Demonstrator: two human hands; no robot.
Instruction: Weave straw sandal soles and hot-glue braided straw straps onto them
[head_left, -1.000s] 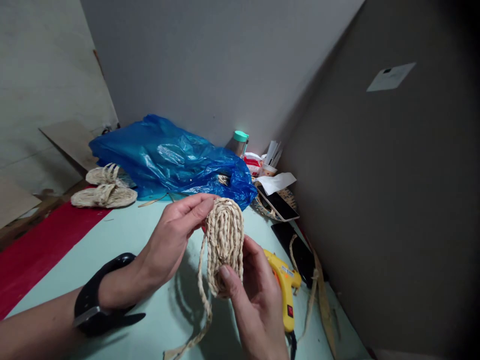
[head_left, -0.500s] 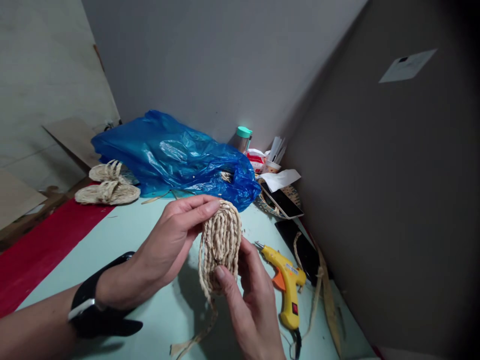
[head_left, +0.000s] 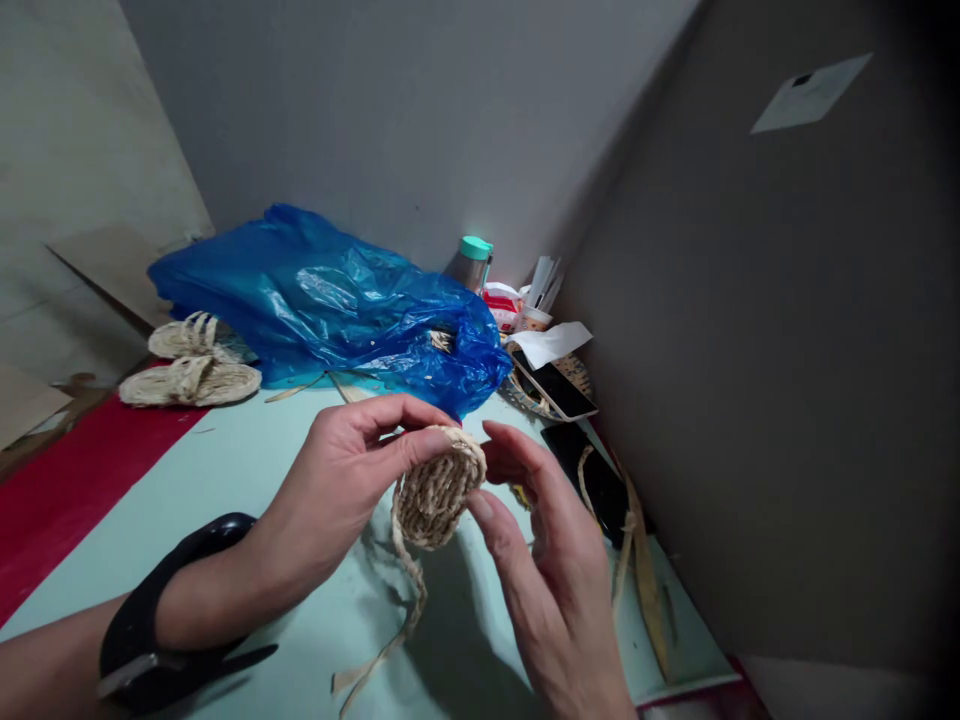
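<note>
An oval coil of braided straw cord [head_left: 441, 490], like a small woven sole, hangs tilted above the table. My left hand [head_left: 352, 475] pinches its upper edge between thumb and fingers. At the coil's right edge is my right hand [head_left: 555, 560], with thumb and fingers apart in a loose curve; the thumb tip is at the rim. A loose tail of cord [head_left: 412, 590] drops from the coil's left side towards the table. Behind my right hand, only a sliver of the yellow glue gun [head_left: 520, 495] shows.
A blue plastic bag [head_left: 330, 300] lies at the back, with woven straw slippers [head_left: 191, 383] to its left. A bottle [head_left: 471, 265], a woven basket [head_left: 577, 375] with a phone [head_left: 559, 385] and straw strips [head_left: 646, 600] sit towards the right wall.
The coil has tipped, so it looks shorter. My right hand has loosened from its lower part and moved right, now covering the glue gun. The view has shifted slightly.
</note>
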